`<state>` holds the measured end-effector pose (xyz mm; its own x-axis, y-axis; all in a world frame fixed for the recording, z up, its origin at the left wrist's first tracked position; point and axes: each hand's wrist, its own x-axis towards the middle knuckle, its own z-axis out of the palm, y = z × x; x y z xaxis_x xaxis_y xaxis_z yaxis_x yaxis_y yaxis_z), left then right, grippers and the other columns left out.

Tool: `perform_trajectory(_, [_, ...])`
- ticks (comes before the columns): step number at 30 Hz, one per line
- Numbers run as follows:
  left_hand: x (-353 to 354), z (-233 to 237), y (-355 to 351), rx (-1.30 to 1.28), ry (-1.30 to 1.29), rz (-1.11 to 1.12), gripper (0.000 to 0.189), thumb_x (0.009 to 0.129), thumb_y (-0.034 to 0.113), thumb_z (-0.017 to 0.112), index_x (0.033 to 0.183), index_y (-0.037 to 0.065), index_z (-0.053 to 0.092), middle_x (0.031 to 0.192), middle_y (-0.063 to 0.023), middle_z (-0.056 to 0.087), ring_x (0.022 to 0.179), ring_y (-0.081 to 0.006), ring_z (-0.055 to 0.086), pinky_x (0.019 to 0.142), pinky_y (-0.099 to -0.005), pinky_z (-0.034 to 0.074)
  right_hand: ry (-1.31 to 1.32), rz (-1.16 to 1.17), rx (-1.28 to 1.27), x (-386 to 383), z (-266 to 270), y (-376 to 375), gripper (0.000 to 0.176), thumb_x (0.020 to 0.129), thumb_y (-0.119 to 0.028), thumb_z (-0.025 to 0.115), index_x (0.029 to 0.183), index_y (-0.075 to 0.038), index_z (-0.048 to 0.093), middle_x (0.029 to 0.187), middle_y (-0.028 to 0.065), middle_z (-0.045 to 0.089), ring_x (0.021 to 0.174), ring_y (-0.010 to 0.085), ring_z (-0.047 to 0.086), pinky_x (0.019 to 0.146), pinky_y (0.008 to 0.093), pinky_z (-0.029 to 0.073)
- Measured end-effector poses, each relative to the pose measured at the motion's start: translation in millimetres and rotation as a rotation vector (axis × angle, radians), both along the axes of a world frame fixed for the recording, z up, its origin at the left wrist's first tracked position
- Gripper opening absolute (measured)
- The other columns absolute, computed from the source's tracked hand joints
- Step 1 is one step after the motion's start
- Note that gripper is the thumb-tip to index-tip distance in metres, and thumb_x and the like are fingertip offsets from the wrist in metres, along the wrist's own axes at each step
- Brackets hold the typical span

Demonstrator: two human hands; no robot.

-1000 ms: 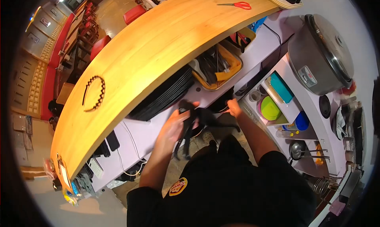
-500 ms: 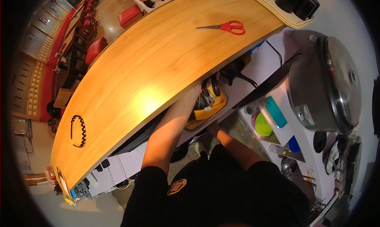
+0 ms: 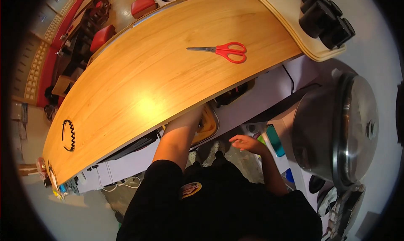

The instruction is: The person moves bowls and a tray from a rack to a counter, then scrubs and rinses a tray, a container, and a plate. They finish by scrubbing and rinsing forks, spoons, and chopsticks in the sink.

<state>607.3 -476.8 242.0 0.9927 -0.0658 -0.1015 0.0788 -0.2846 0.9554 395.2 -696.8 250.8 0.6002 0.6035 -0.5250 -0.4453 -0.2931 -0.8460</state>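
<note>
My left forearm (image 3: 174,138) reaches beneath the wooden counter (image 3: 126,85), and the counter edge hides the hand, so its grip does not show. Beside the forearm, on the shelf under the counter, sits a metal-rimmed tray (image 3: 215,131) with yellow things (image 3: 207,122) in it, partly covered. My right hand (image 3: 248,143) is in the air to the right of the tray, fingers loosely extended and apart, holding nothing visible. Red-handled scissors (image 3: 229,51) lie on the counter top.
A black zigzag headband (image 3: 71,136) lies on the counter's left part. Black cups (image 3: 320,20) stand on a tray (image 3: 280,14) at upper right. A large lidded pot (image 3: 320,127) stands at right. A dark container (image 3: 235,94) sits under the counter.
My right hand has come away from near the tray, moving right and up into the open. The left arm still reaches under the counter, now deeper over the tray. The view has shifted.
</note>
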Motion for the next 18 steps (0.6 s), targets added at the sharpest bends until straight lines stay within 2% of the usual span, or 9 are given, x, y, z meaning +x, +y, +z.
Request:
perform_trajectory(4, [-19.1,7.6,-4.6,0.291,-0.158,-0.049,0.027,0.086,0.019,0.052,0.107,0.002,0.053,0.098,-0.0151,0.057,0.088,-0.0265,0.057,0.075,-0.0361,0.048,-0.189,-0.102,-0.022,36.0,56.8,-7.1,0.022,0.081,-0.021,0.06,0.092,-0.002,0.058,0.075,0.0037,0.055,0.065,0.0086,0.05,0.059,0.0233,0.041])
perform_trajectory(8, [-69.9,45.9,9.0,0.29,-0.406,-0.082,0.027,0.087,0.019,0.052,0.107,0.001,0.053,0.098,-0.0149,0.058,0.087,-0.0262,0.058,0.074,-0.0355,0.048,-0.578,-0.261,-0.102,56.5,83.4,29.8,0.015,0.079,-0.013,0.061,0.084,0.001,0.056,0.069,0.0066,0.054,0.058,0.0109,0.05,0.053,0.0254,0.04])
perform_trajectory(9, [-89.3,61.2,16.2,0.298,-0.451,-0.054,0.028,0.087,0.019,0.052,0.107,0.001,0.054,0.098,-0.0149,0.058,0.087,-0.0261,0.058,0.074,-0.0354,0.048,-0.584,-0.218,-0.103,57.5,84.9,40.2,0.017,0.079,-0.014,0.061,0.085,0.001,0.056,0.068,0.0074,0.053,0.059,0.0113,0.05,0.053,0.0255,0.04])
perform_trajectory(11, [-135.4,90.1,34.0,0.377,-0.387,0.093,0.028,0.087,0.019,0.052,0.107,0.001,0.054,0.098,-0.0148,0.058,0.087,-0.0259,0.058,0.074,-0.0351,0.048,-0.602,-0.131,-0.096,59.4,87.7,60.8,0.019,0.078,-0.015,0.061,0.086,0.001,0.055,0.068,0.0088,0.053,0.06,0.0121,0.052,0.052,0.0257,0.04])
perform_trajectory(12, [-159.2,101.7,43.3,0.425,-0.245,0.198,0.026,0.086,0.018,0.053,0.105,0.001,0.056,0.097,-0.0144,0.059,0.085,-0.0235,0.058,0.072,-0.033,0.047,-0.547,-0.023,-0.19,56.0,87.7,68.0,0.03,0.074,-0.024,0.067,0.094,-0.003,0.057,0.078,0.0113,0.053,0.069,0.0185,0.056,0.056,0.0301,0.044])
perform_trajectory(13, [-183.2,113.5,52.6,0.468,-0.096,0.295,0.024,0.086,0.017,0.053,0.103,0.001,0.058,0.096,-0.014,0.06,0.083,-0.021,0.059,0.071,-0.0309,0.046,-0.721,0.104,-0.231,49.3,90.6,76.7,0.035,0.072,-0.028,0.068,0.097,-0.006,0.057,0.083,0.0116,0.052,0.073,0.0212,0.057,0.058,0.0324,0.045])
perform_trajectory(15, [-235.2,118.4,75.1,0.187,0.03,0.381,0.018,0.083,0.01,0.055,0.098,0.002,0.062,0.091,-0.0123,0.061,0.079,-0.0189,0.059,0.069,-0.0293,0.046,-1.09,0.361,-0.291,32.5,98.9,95.1,0.044,0.068,-0.036,0.071,0.103,-0.012,0.058,0.093,0.0122,0.051,0.079,0.0266,0.058,0.062,0.037,0.047])
perform_trajectory(16, [-262.9,116.4,85.3,0.177,0.063,0.432,0.018,0.083,0.007,0.054,0.098,0.003,0.062,0.088,-0.0111,0.061,0.076,-0.0167,0.059,0.066,-0.0279,0.047,-1.108,0.436,-0.315,24.8,87.2,101.3,0.051,0.062,-0.046,0.071,0.104,-0.018,0.06,0.101,0.0117,0.048,0.084,0.0321,0.057,0.066,0.043,0.048])
perform_trajectory(18, [-313.1,110.8,104.9,0.204,0.046,0.543,0.019,0.082,0.003,0.052,0.098,0.003,0.062,0.085,-0.0096,0.06,0.072,-0.0142,0.058,0.062,-0.0263,0.047,-1.058,0.33,-0.325,16.6,55.0,114.5,0.034,0.065,-0.034,0.071,0.093,-0.016,0.064,0.098,0.0095,0.049,0.085,0.0298,0.056,0.068,0.0395,0.047])
